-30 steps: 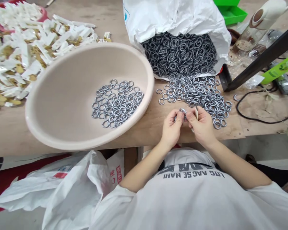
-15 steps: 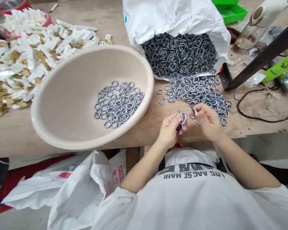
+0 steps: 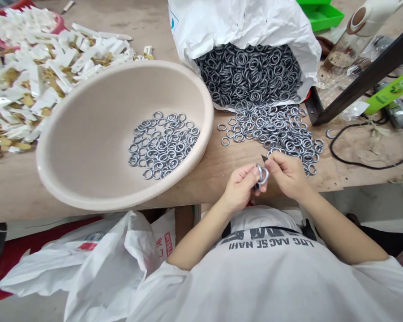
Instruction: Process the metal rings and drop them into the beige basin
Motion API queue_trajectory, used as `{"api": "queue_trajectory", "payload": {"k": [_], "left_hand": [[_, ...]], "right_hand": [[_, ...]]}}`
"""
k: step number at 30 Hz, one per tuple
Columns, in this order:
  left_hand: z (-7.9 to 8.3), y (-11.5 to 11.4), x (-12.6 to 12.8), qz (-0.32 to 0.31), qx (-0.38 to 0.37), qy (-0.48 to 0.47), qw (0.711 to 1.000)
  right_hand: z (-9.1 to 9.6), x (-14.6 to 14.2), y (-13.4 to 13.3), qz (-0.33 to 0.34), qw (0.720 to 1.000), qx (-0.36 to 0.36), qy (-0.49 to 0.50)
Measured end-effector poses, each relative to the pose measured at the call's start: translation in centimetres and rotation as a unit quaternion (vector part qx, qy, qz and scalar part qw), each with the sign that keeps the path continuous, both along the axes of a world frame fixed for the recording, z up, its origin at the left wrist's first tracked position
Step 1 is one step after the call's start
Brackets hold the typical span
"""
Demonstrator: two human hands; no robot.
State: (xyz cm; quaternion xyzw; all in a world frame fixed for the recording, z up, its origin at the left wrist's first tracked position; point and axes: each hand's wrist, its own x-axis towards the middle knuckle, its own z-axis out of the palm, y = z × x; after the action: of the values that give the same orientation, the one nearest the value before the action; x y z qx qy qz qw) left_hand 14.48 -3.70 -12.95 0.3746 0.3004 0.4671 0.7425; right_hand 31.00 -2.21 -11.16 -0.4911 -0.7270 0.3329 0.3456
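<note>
Shirt point(image 3: 265, 277) under the hands point(image 3: 240, 188) reads "AAG SE NAHI" (upside down).

A few shiny silver metal rings point(image 3: 262, 175) stand together in a small bunch, and the left hand point(image 3: 240, 188) is pinching them. Just beside them, the right hand point(image 3: 287, 175) is pinching a small tool point(image 3: 264, 158) with a dark, pointed tip.

on the bench point(image 3: 204, 174), a basin point(image 3: 87, 134) holds metal rings point(image 3: 163, 145); a plastic sack point(image 3: 242, 22) spills more right of it, packets point(image 3: 27, 76) lie left.
</note>
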Motion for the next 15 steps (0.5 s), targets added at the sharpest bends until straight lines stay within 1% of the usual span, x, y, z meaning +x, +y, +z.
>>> {"api": "queue_trajectory", "payload": {"k": [1,3,6,8,10,12,15], "left_hand": [[0.1,-0.1,-0.1,-0.013,0.008,0.006,1.0],[0.1,-0.1,-0.3,-0.011,0.008,0.028,1.0],[-0.1,0.3,-0.7,0.01,-0.01,0.063,0.998],[-0.3,0.6,-0.9,0.008,-0.015,0.069,0.997],[-0.4,0.8,-1.0,0.003,-0.015,0.069,0.997],[-0.5,0.8,-0.9,-0.002,-0.016,0.068,0.998],[-0.6,0.3,-0.8,-0.03,-0.01,0.065,0.997]], "right_hand": [[-0.1,0.2,0.3,-0.014,1.0,-0.003,0.002],[0.1,0.5,0.6,-0.023,1.0,0.009,-0.005],[1.4,0.9,0.4,0.036,0.996,0.064,-0.051],[2.4,1.0,0.0,0.083,0.986,0.106,-0.097],[3.2,1.0,-0.3,0.103,0.977,0.128,-0.135],[3.5,1.0,-0.4,0.105,0.974,0.129,-0.157],[3.0,1.1,0.3,0.104,0.976,0.106,-0.161]]}}
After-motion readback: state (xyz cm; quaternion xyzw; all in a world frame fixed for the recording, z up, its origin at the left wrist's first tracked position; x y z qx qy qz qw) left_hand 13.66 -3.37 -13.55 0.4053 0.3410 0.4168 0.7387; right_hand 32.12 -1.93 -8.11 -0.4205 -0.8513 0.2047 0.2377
